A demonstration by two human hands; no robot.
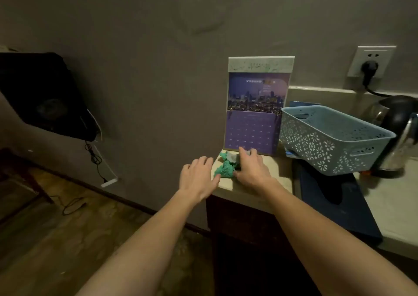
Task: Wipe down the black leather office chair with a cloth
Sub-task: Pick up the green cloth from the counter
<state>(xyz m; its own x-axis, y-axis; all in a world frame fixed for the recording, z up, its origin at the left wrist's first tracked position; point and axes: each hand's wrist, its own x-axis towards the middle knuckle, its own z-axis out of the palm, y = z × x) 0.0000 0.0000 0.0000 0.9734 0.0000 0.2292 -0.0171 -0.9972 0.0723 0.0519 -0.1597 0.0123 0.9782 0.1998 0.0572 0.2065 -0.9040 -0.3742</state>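
A crumpled teal cloth (pixel 224 168) is seen lying at the near left corner of a pale countertop (pixel 267 182), just in front of a purple calendar (pixel 255 110) that is propped upright against the grey wall (pixel 158 47). The right hand (pixel 252 171) is laid on the cloth's right side, fingers bent down over it and touching the fabric; whether the cloth is actually pinched cannot be told. The left hand (pixel 199 178) is held open and flat, fingers spread, beside the cloth's left edge at the corner of the counter, its fingertips close to the fabric. A light blue perforated plastic basket (pixel 334 137) is set to the right of the calendar, partly resting on a dark blue folder-like item (pixel 339 205). Behind the basket an electric kettle (pixel 398 133) is placed, and a black plug is seated in a white wall socket (pixel 371 61) above it. At the far left a black, dim shape (pixel 45 96) is seen near the wall; it cannot be made out clearly, and loose cables (pixel 95 160) hang below it over a wooden floor (pixel 56 239)
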